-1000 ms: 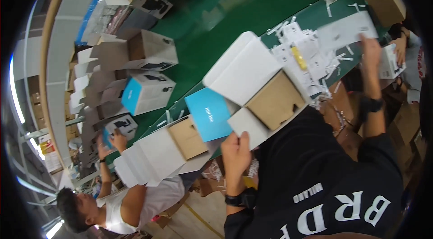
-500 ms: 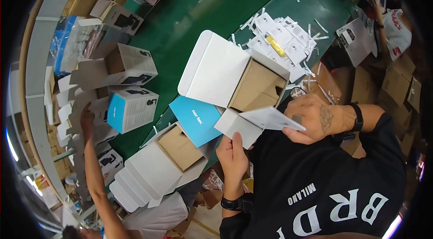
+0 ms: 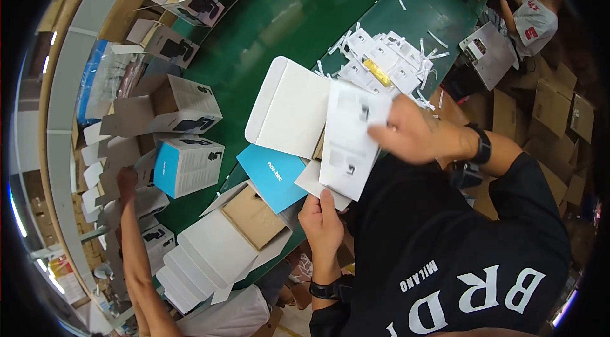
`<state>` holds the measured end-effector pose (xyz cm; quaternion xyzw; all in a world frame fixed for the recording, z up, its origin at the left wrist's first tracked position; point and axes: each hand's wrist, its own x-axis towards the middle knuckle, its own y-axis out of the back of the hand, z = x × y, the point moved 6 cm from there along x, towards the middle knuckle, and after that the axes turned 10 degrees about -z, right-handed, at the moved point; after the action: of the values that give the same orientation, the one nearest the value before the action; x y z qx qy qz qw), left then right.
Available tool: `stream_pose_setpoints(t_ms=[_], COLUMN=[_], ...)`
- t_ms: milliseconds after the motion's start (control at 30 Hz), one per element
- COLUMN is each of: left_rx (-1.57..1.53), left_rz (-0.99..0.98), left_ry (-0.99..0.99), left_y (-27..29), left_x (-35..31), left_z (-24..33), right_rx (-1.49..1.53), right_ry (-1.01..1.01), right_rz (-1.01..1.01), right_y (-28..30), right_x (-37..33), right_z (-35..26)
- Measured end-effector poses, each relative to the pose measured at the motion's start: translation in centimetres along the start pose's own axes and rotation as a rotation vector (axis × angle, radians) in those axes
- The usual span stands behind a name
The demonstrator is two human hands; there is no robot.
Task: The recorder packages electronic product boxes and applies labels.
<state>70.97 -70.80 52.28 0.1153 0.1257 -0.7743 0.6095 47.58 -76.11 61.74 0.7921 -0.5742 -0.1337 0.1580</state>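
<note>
An open white box (image 3: 284,108) stands in front of me with its large lid flap folded out and a blue end panel (image 3: 273,175) on its near left. My left hand (image 3: 322,226) is closed, thumb on top, pinching a grey-white flap at the box's near edge. Slightly blurred, my right hand (image 3: 410,133) grips the right edge of a white printed leaflet (image 3: 354,140). The leaflet lies flat over the box opening and hides most of the brown cardboard insert. Its lower end comes down close to my left thumb.
A second open box (image 3: 210,241) with a brown insert (image 3: 254,216) sits at the near left. Leaflets (image 3: 387,60) and paper strips are piled behind. Printed boxes (image 3: 189,168) line the left side, where a co-worker's arm (image 3: 133,248) reaches in. Another person (image 3: 534,25) is far right.
My right hand has swung the leaflet up and left, from tilted edge-on to flat over the box opening. My left hand still pinches the flap. The co-worker's hand has shifted slightly.
</note>
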Motion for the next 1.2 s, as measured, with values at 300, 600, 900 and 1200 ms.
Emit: stream_pose_setpoints(t_ms=[300,600,900,1200], left_rx=[0.015,0.127,0.132,0.146], left_rz=[0.046,0.072,0.076,0.135], left_ry=[0.002,-0.078,-0.025,0.044], left_y=[1.2,0.6,0.8,0.9], left_x=[-1.5,-1.6,-1.9,-2.2], left_z=[0.8,1.5,2.0,1.2], right_rx=[-0.74,-0.491,-0.571,-0.589], right_ry=[0.081,0.108,0.202,0.183], right_rz=[0.003,-0.22,-0.409,-0.486], right_y=[-0.1,-4.9,-6.4,-11.0], right_x=[0.9,1.6,1.6,2.7], right_z=[-3.2,0.5,-3.0,0.3])
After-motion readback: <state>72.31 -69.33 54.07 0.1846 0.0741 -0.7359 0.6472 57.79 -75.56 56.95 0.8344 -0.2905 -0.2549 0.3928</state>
